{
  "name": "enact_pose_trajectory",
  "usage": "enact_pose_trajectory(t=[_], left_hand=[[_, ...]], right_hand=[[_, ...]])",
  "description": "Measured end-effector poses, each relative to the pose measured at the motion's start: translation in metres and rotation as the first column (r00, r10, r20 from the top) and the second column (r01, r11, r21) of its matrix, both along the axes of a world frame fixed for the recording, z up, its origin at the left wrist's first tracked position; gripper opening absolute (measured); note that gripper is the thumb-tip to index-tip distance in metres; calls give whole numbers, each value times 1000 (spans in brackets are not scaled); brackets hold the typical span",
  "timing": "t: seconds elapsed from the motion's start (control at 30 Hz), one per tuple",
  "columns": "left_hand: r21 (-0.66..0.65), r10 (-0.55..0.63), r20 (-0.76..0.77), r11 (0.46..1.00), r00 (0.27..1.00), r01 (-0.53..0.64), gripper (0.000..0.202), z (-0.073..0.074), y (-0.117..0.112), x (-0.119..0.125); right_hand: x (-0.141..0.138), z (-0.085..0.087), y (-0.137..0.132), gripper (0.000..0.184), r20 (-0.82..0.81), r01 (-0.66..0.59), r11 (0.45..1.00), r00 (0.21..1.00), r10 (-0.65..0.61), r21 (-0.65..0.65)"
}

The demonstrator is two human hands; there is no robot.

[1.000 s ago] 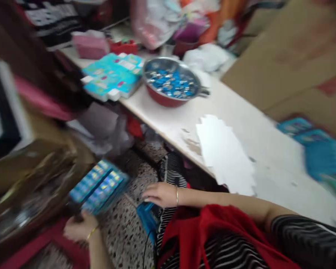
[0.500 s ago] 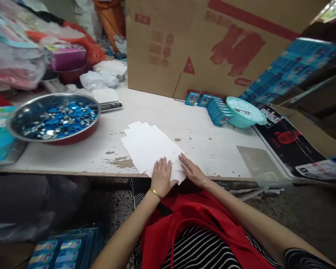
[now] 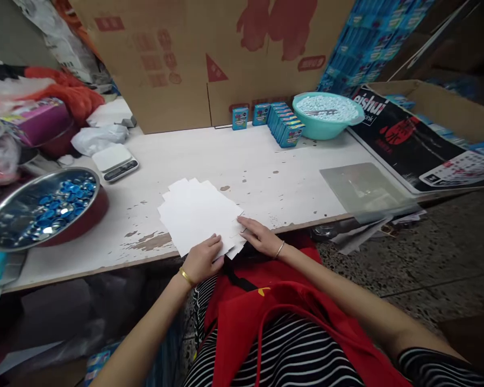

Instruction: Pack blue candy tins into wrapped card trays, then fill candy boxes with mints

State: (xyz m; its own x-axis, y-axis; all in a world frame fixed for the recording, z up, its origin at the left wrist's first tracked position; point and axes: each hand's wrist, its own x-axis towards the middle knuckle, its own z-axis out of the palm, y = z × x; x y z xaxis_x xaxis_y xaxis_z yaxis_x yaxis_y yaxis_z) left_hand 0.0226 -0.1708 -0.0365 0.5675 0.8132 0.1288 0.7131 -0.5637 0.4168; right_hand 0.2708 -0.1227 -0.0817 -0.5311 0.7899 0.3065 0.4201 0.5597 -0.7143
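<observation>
A fanned stack of blank white sheets (image 3: 197, 212), paper or thin card, lies on the worktable near its front edge. My left hand (image 3: 201, 260) rests on the stack's front left edge, fingers close together on top and thumb apart. Against the right corner, my right hand (image 3: 263, 236) has its fingers stretched out, their tips touching the sheets. Both hands are open, and neither visibly lifts a sheet. The undersides of my fingers are hidden.
A steel bowl (image 3: 97, 212) of blue and silver caps stands left, with a small scale (image 3: 121, 170) behind. Small blue boxes (image 3: 284, 126) and a turquoise basin (image 3: 320, 129) of pale pieces stand at the back. A large carton (image 3: 177, 107) forms the rear wall.
My view has swung right. My left hand has slid from the top of the stack to its front left edge, fingers drawn together. My right hand stays at the right corner.
</observation>
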Motion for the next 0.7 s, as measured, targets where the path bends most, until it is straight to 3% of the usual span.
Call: enact_pose_trajectory(t=[0.07,0.23,0.4,0.47,0.6,0.7], left_hand=[[11,23,78,1000,997,-24,21,8,-3,3],[-52,121,303,992,945,-111,25,35,-4,15],[-263,49,395,963,918,61,31,43,13,47],[-280,-54,320,948,946,149,35,38,18,56],[-175,-315,-25,936,949,306,80,23,17,61],[-119,-349,-148,935,925,334,70,11,12,56]], right_hand=[[6,8,-1,47,-26,-31,999,999,32,44],[18,27,7,70,95,-154,977,985,141,145],[56,9,17,31,93,-191,970,980,178,152],[80,-1,11,26,72,-147,982,988,139,116],[110,-6,-9,21,0,24,1000,1000,-24,-4],[109,-1,-18,21,-46,143,988,988,-146,-61]])
